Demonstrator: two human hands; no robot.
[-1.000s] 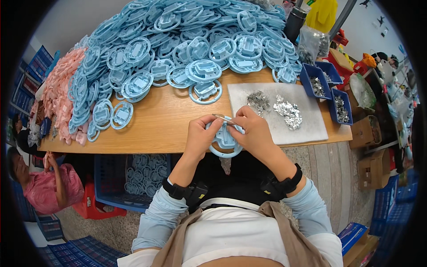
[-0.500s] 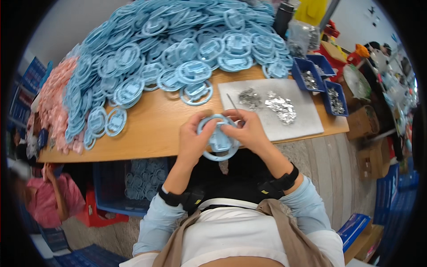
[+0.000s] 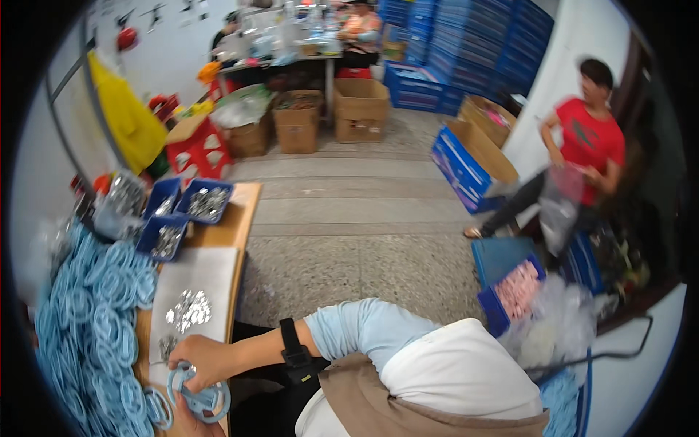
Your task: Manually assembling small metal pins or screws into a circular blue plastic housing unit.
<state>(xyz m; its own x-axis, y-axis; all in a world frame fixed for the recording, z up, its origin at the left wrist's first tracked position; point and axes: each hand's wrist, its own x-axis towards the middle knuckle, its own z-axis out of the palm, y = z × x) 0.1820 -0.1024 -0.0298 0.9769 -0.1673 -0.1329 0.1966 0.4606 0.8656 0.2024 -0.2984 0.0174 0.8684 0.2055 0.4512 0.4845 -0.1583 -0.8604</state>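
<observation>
A light blue ring-shaped plastic piece point(image 3: 212, 409) is between my two hands at the table's near edge. My left hand point(image 3: 191, 420) grips it from the lower side, thumb against the ring; much of that hand is cut off by the picture's lower rim. From the other side my right hand point(image 3: 205, 358) closes its curled fingers on the piece's upper edge. The thin metal tool does not show clearly now. Just beyond my right hand, small silver metal pieces point(image 3: 191, 309) and a greyer heap point(image 3: 168, 347) lie on a white mat point(image 3: 222, 269).
Many blue rings point(image 3: 98, 328) are piled left on the table. Blue bins point(image 3: 162, 239) of metal parts stand at its far end. Cardboard boxes point(image 3: 360, 109) stand across the floor. A person in a red shirt point(image 3: 590, 138) holds a clear bag beside a crate of pink pieces point(image 3: 518, 288).
The view has swung to the right, bringing in the floor, boxes and a person. The table and hands now appear lower left. Both hands still hold the blue ring piece.
</observation>
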